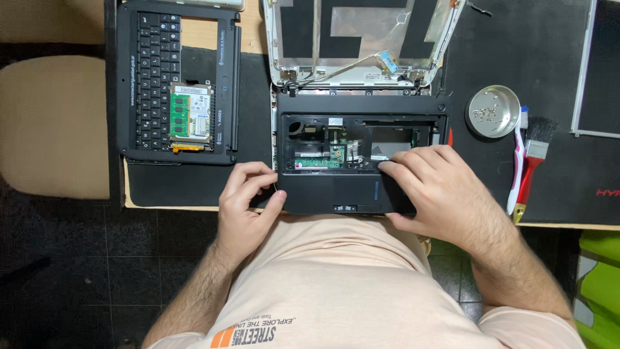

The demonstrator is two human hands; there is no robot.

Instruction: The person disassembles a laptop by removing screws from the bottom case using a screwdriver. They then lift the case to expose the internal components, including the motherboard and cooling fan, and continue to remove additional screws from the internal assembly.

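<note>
Sitting at the far left of the desk is a detached black keyboard, its long axis running near to far, with a small drive and green memory board lying on top of it. Just right of that, the person's left hand is curled at the near-left corner of the opened laptop base, thumb and forefinger pinched together on something too small to make out. The base lies directly ahead of the person, long axis left to right, its keyboard bay open to the green circuit board. The right hand lies flat across the near-right part of the base, fingers spread and pressing on the palm rest, fingertips at the bay's edge; both hands touch the base. The stripped lid stands hinged on the far side. Further right, on a black mat, sit a round metal dish, a toothbrush and a red-handled paintbrush. Below the desk is dark tiled floor.
</note>
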